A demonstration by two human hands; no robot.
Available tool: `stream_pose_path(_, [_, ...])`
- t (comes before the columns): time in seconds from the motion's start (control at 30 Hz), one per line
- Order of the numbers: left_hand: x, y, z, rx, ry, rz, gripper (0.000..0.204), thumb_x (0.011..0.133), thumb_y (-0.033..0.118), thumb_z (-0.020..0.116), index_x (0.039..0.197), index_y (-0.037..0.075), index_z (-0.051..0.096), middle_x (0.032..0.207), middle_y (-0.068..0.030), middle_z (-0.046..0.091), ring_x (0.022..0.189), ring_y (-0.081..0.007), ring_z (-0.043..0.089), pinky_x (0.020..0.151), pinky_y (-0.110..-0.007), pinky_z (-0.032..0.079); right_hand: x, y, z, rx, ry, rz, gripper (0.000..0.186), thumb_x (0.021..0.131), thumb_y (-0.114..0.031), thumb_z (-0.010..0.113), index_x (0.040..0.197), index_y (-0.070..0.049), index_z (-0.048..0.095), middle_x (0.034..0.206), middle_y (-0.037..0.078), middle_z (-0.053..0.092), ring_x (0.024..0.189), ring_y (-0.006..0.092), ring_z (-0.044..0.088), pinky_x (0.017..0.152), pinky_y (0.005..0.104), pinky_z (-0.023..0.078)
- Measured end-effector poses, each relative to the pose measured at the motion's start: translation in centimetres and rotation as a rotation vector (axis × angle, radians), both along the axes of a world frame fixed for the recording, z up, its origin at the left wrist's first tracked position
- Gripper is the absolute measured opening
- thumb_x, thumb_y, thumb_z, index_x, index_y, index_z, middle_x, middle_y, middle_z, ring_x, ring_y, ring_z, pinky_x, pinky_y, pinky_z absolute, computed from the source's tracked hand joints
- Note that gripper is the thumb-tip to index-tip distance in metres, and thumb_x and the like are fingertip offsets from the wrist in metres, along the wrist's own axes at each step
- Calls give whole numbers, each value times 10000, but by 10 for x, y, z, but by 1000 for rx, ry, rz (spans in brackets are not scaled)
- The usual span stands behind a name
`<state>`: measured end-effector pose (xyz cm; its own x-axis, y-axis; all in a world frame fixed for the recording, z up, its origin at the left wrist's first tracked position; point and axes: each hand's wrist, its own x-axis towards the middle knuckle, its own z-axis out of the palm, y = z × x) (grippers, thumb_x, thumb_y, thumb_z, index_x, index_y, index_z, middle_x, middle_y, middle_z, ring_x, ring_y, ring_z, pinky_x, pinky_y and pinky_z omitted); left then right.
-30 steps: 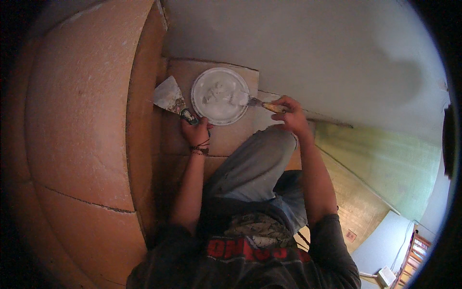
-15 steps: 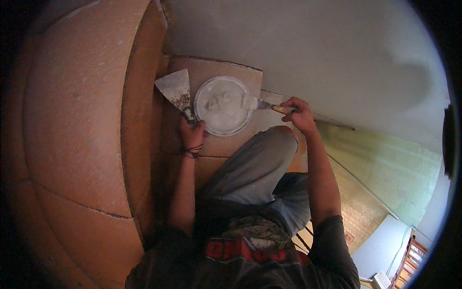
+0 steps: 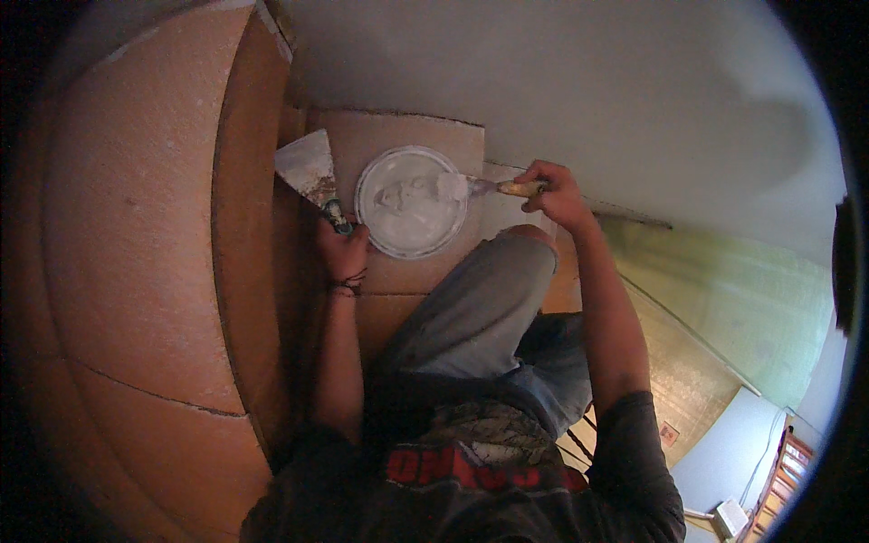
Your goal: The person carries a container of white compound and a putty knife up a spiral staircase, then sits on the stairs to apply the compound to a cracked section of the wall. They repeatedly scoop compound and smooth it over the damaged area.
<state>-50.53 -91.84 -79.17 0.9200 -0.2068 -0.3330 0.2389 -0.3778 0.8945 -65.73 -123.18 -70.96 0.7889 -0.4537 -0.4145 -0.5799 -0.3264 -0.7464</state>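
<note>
A round white bucket (image 3: 365, 231) holds white paste (image 3: 405, 217) with a lumpy, uneven top. My left hand (image 3: 345, 252) is closed on the handle of a wide putty knife (image 3: 308, 165), whose broad blade points up and left and carries white and brown smears. That hand is beside the bucket's left rim. From the right, my right hand (image 3: 554, 195) grips the yellowish handle of a narrower putty knife (image 3: 484, 186). Its blade reaches over the bucket's right rim, with the tip at the white paste.
A tiled ledge (image 3: 145, 226) rises close on my left. Beyond the bucket stands a grey wall (image 3: 579, 81). My bent knee (image 3: 516, 244) is just below the bucket. A greenish panel (image 3: 724, 299) and a wooden shelf (image 3: 783, 475) are at the right.
My left hand and the wide putty knife have shifted slightly left and appear farther from the bucket. The narrower putty knife has moved a little left and up at the bucket's right rim.
</note>
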Motion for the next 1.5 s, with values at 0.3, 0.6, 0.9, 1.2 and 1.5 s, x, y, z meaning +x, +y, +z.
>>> stream_pose_path(0.3, [-12,-15,34,306,-399,-109,295,698,105,678,938,-19,559,850,-212,598,832,-399,600,729,-444,483,-49,32,29,863,-409,-433,443,559,126,667,940,-77,568,983,37,594,936,217,570,778,352,471])
stream_pose_path(0.6, [3,-24,159,-232,-448,-539,246,731,130,720,860,-13,567,726,-184,609,652,-320,626,602,-348,477,-13,24,101,1239,-736,-23,427,657,-209,679,1019,-28,544,817,149,616,699,196,561,628,307,427])
stream_pose_path(0.9, [60,-25,221,-332,-357,-1089,233,748,150,729,860,-9,601,687,-148,579,605,-170,542,611,-337,461,-20,-8,152,1021,-662,-73,431,703,-284,708,978,-12,518,672,125,561,477,108,374,430,259,275])
stream_pose_path(1.2, [129,-37,239,-78,-158,-1715,232,780,99,734,970,14,629,768,21,598,721,-60,508,642,-276,451,-69,60,111,684,-842,-110,436,672,-238,716,1004,-43,512,809,134,573,597,140,464,508,252,336])
stream_pose_path(1.5, [123,-26,246,56,-121,-1732,149,766,74,698,839,16,582,688,50,502,661,-36,440,569,-253,396,-74,91,69,392,-1055,-208,427,572,-14,713,948,-74,519,912,130,591,783,166,538,647,270,421])
